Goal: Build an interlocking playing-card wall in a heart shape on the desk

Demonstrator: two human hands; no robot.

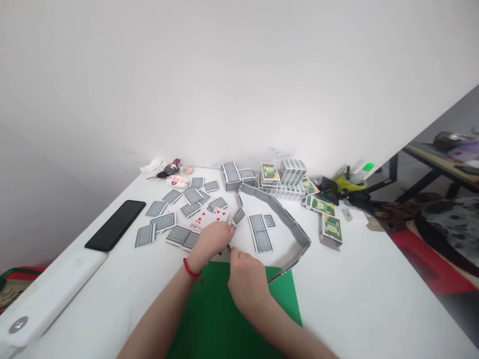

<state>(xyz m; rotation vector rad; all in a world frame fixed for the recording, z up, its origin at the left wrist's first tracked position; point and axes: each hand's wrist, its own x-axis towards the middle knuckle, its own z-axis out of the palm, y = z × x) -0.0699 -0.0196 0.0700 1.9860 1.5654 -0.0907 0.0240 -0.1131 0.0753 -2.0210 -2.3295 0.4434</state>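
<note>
Grey-backed playing cards stand on edge as a bent, linked wall that loops around the middle of the table. At its near left part my left hand, wearing a red cord, pinches a standing playing card. My right hand is closed just beside it, its fingertips at a small dark edge between the hands; what it grips is mostly hidden. The wall's near right end passes behind my right hand. Inside the loop lie a few flat cards. Beneath my wrists is a green sheet.
Loose cards and face-up heart cards lie left. Stacked card boxes and grey card-covered blocks stand by the wall; more boxes are right. A black phone and white device line the left edge.
</note>
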